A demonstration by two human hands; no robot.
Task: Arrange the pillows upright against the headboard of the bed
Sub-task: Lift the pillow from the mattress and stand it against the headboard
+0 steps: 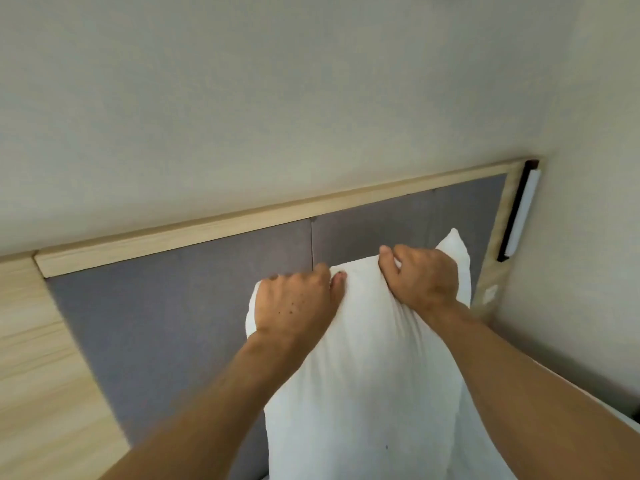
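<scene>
Pale wall [277, 98] fills the far view above the grey padded headboard [180, 306] with its light wood trim. Nearest me, both forearms reach forward. My left hand [294, 303] and right hand [422, 275] are both closed tight on the top edge of a white pillow [363, 375], which stands upright right of centre, in front of the headboard. A second white pillow [457, 247] peeks out behind, to the right. If I let go too soon, I judge the soft filling could slump and the pillow fold forward. No readable writing shows anywhere.
</scene>
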